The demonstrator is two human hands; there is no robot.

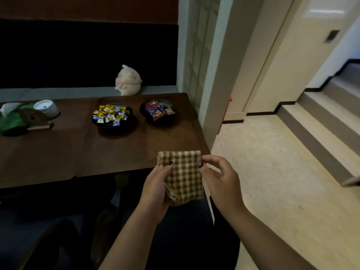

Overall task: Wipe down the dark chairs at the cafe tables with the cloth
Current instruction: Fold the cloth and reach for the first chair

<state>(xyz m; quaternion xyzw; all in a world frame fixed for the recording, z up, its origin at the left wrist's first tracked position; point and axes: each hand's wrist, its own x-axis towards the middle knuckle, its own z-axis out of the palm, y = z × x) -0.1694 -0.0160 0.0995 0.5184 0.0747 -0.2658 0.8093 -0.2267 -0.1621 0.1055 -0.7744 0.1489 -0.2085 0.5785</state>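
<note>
Both hands are holding the folded green-and-tan checked cloth [184, 177] above the near dark chair [185, 230]: left hand [156, 189] gripping its left edge, right hand [222, 177] fingertips pinching its right edge, probably squaring 1 wiping pad.

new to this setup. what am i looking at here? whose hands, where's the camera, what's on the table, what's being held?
There is no robot here: a person wears one wide-angle camera on the head, looking forward and down, so the two arms coming in from the bottom are that person's own.

The left hand and the right hand both hold a checked cloth, folded up, each pinching a side edge in front of the body.

Beyond it is a dark wooden table. On it sit a dark plate of wrapped sweets, a second dark plate of snack packets, a white round container and something green at the left edge. A pale plush toy sits on the bench behind.

The dark chairs to be wiped are tucked in the shadow below the table edge; little detail shows.
</note>
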